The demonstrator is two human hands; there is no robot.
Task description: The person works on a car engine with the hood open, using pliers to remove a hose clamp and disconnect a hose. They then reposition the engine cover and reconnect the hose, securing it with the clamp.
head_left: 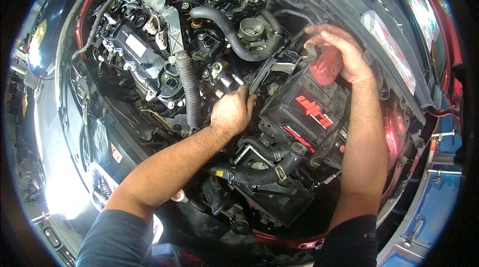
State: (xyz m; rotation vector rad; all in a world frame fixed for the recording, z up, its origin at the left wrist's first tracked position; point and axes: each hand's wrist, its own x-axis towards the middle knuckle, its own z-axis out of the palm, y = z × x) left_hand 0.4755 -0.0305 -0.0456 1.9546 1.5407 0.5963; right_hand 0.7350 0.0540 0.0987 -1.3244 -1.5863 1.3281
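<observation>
A black car battery (pixel 299 107) with red lettering sits at the right of the engine bay. My right hand (pixel 352 57) curves over its red terminal cover (pixel 327 65). The fingers bend down around the end of a small metal bracket (pixel 311 52) beside that cover. My left hand (pixel 232 112) is closed in a fist left of the battery, beside a shiny metal cylinder (pixel 225 78). A dark grey bar or hose (pixel 260 78) slants up from its thumb. What the left fingers hold is hidden beneath the hand.
The engine (pixel 144 62) fills the left and far part of the bay. A ribbed hose (pixel 189 90) and a thick bent hose (pixel 224 25) pass near my left hand, close to the round throttle body (pixel 251 29). Another thick hose (pixel 254 175) runs below the battery.
</observation>
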